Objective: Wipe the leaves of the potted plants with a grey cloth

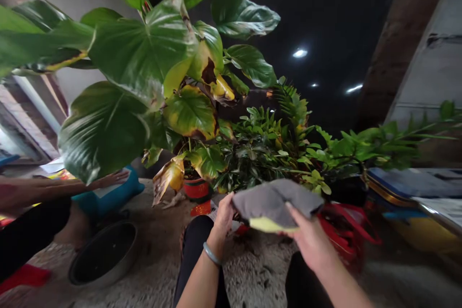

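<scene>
A padded-looking piece of grey cloth [270, 202] with a pale yellow lower edge is held up above my knees, slightly blurred. My left hand [224, 214] is closed on its left end, and a bracelet circles that wrist. From the right, my right hand [308, 236] grips the cloth, thumb on the grey top and the other fingers underneath, mostly hidden. What exact kind of item the cloth is I cannot tell.
Beyond my hands stand large-leaved potted plants, one in a red pot [197, 189]. At left, another person's arm [54, 187] rests by a teal object [111, 195] above a dark basin [104, 252]. A red bag [346, 233] sits at right.
</scene>
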A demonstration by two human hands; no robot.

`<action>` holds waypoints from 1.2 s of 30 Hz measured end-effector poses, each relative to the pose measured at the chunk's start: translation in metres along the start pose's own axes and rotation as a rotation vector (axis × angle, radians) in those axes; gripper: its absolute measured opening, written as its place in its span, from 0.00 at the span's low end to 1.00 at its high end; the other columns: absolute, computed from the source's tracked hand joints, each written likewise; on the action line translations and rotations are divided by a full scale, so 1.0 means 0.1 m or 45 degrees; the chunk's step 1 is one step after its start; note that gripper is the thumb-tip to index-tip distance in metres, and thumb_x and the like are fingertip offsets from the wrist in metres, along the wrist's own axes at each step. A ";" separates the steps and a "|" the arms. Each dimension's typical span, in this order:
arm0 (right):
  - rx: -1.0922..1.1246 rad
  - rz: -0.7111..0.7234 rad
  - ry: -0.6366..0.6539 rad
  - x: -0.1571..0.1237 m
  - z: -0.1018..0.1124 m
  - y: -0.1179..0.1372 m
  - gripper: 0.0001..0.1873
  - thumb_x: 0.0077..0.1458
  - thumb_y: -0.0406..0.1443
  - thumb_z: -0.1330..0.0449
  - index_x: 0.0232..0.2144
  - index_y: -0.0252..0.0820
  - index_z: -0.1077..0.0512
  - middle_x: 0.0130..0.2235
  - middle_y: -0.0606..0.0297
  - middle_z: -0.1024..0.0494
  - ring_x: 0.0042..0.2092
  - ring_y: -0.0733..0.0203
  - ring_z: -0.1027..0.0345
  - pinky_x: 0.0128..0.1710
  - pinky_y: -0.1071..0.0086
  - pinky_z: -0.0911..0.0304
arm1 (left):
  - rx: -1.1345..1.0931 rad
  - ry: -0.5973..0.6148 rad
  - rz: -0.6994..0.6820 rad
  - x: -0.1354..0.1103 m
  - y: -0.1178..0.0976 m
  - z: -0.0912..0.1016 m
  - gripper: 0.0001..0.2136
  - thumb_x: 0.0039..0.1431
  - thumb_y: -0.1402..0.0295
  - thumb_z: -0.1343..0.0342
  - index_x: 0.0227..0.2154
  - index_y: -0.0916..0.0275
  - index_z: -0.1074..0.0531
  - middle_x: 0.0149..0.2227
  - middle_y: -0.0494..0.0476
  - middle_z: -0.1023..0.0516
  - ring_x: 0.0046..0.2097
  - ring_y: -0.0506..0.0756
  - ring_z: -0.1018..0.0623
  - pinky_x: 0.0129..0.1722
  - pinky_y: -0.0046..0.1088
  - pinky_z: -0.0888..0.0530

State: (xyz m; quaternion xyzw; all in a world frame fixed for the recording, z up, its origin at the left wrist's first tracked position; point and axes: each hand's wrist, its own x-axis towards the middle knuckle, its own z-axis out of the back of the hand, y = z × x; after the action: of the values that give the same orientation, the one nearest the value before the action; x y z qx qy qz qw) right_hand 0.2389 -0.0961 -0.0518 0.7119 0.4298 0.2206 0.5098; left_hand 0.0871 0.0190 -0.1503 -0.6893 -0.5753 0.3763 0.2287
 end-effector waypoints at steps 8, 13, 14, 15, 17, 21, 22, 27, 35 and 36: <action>0.024 -0.033 -0.195 0.23 -0.20 0.16 0.22 0.28 0.42 0.28 0.30 0.39 0.25 0.36 0.59 0.19 0.31 0.54 0.26 0.21 0.65 0.29 | 0.053 0.019 -0.029 0.03 0.07 -0.03 0.16 0.33 0.59 0.32 0.23 0.64 0.24 0.28 0.57 0.20 0.31 0.55 0.25 0.30 0.30 0.29; -0.117 -0.446 0.032 -0.19 0.11 -0.28 0.24 0.23 0.41 0.25 0.27 0.37 0.25 0.28 0.57 0.19 0.27 0.52 0.26 0.19 0.64 0.31 | 0.126 0.041 -0.075 0.03 0.03 0.04 0.10 0.33 0.65 0.32 0.21 0.63 0.25 0.26 0.53 0.21 0.35 0.56 0.25 0.38 0.31 0.30; -0.080 -0.406 0.033 -0.20 0.15 -0.21 0.24 0.24 0.41 0.26 0.28 0.38 0.25 0.30 0.57 0.18 0.29 0.51 0.25 0.19 0.64 0.30 | 0.123 0.054 -0.078 0.02 0.03 0.04 0.10 0.34 0.65 0.32 0.22 0.62 0.24 0.27 0.53 0.21 0.35 0.56 0.24 0.39 0.31 0.30; -0.037 -0.328 0.010 -0.17 0.15 -0.09 0.24 0.26 0.41 0.26 0.30 0.39 0.24 0.33 0.57 0.18 0.31 0.50 0.24 0.21 0.64 0.30 | 0.112 0.075 -0.069 0.01 0.03 0.02 0.11 0.35 0.63 0.32 0.24 0.62 0.23 0.27 0.54 0.21 0.33 0.55 0.24 0.37 0.31 0.30; 0.048 -0.081 -0.099 -0.01 0.11 0.21 0.23 0.28 0.40 0.27 0.32 0.41 0.24 0.37 0.59 0.18 0.37 0.49 0.25 0.24 0.62 0.28 | 0.080 0.131 -0.032 -0.03 0.04 -0.02 0.15 0.36 0.60 0.32 0.27 0.63 0.23 0.25 0.53 0.23 0.27 0.53 0.27 0.31 0.31 0.30; 0.172 0.266 -0.296 0.38 -0.02 0.54 0.24 0.26 0.36 0.28 0.32 0.42 0.26 0.38 0.63 0.19 0.40 0.52 0.26 0.30 0.62 0.27 | 0.016 0.193 0.044 -0.09 0.07 -0.12 0.20 0.32 0.57 0.29 0.28 0.64 0.24 0.20 0.50 0.27 0.22 0.51 0.29 0.26 0.30 0.31; 0.185 0.207 -0.291 0.42 -0.02 0.50 0.22 0.25 0.35 0.28 0.30 0.42 0.26 0.36 0.64 0.19 0.37 0.54 0.26 0.28 0.63 0.28 | 0.011 0.196 0.053 -0.10 0.07 -0.13 0.20 0.32 0.57 0.29 0.27 0.64 0.25 0.20 0.50 0.28 0.23 0.51 0.29 0.26 0.29 0.31; 0.152 -0.377 -0.161 0.11 0.21 -0.09 0.14 0.29 0.36 0.28 0.23 0.39 0.26 0.25 0.62 0.20 0.27 0.56 0.27 0.21 0.67 0.31 | 0.039 0.195 0.072 -0.09 0.06 -0.11 0.21 0.27 0.59 0.27 0.25 0.63 0.27 0.21 0.49 0.28 0.22 0.50 0.29 0.25 0.28 0.31; 0.302 0.185 -0.321 0.16 0.17 0.33 0.20 0.31 0.37 0.28 0.32 0.43 0.26 0.37 0.62 0.18 0.42 0.51 0.26 0.32 0.62 0.28 | 0.089 0.167 0.014 -0.06 0.10 -0.10 0.22 0.24 0.63 0.27 0.26 0.63 0.28 0.23 0.47 0.28 0.21 0.47 0.31 0.24 0.26 0.31; 0.300 0.254 -0.365 0.26 0.12 0.40 0.20 0.31 0.37 0.28 0.32 0.43 0.26 0.38 0.63 0.18 0.43 0.51 0.26 0.34 0.62 0.28 | 0.095 0.153 0.003 -0.06 0.10 -0.10 0.22 0.25 0.63 0.27 0.27 0.62 0.28 0.24 0.47 0.28 0.21 0.47 0.31 0.24 0.26 0.31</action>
State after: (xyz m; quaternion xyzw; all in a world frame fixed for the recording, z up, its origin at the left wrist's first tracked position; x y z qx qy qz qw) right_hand 0.2775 -0.0855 -0.0228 0.8297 0.3031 0.1147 0.4544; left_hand 0.1011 0.0118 -0.1504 -0.7024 -0.5453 0.3557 0.2878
